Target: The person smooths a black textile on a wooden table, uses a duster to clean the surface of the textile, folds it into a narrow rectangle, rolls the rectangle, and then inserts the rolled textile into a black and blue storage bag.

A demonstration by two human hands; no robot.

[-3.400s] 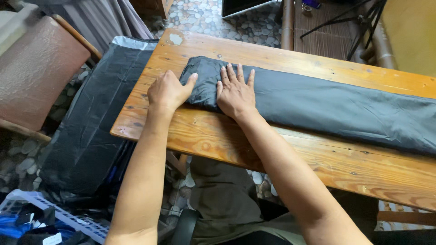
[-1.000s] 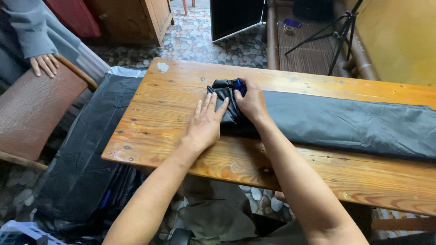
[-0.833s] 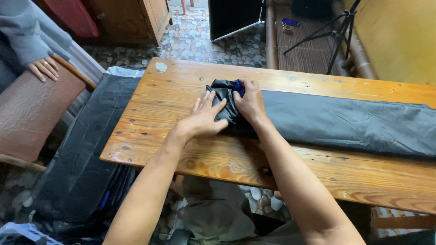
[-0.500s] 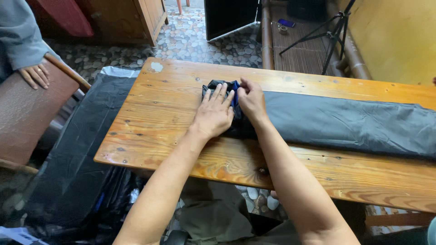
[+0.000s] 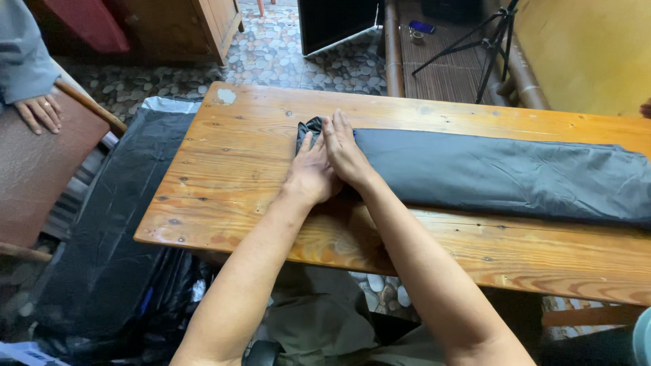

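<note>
**Presently: two hands on the rolled end of a long dark cloth**

Item 1. Dark grey cloth [image 5: 502, 173], folded into a long narrow strip. It lies flat on the wooden table [image 5: 237, 156], its long axis running across the board from left to right, roughly parallel to the near edge. The left end is bunched into a small tight roll; the rest stretches away to the right, beyond the picture's edge.

Item 2. Left hand [image 5: 310, 173]. Palm down, fingers extended and close together, pressing on the near-left part of the roll. Not clenched; whether the fingertips curl round any fabric cannot be told.

Item 3. Right hand [image 5: 344, 150]. Palm down, fingers straight and pointing away from the body, laid over the roll just beside the left hand, the two touching. It presses rather than pinches.

Item 4. Relation of note. Both hands sit at the cloth's left end, so the whole unrolled length lies to the right of the fingers, along the strip's own axis. The right hand is the nearer to that flat length; the left sits on the outer side of the roll.

Item 5. Surroundings. Black plastic sheet [image 5: 115, 230] hanging off the table's left side. Brown chair seat [image 5: 41, 176] further left, with another person's hand [image 5: 39, 112] resting at its top. Tripod legs [image 5: 488, 41] on the matting beyond the table; pebbled floor [image 5: 271, 54].
</note>
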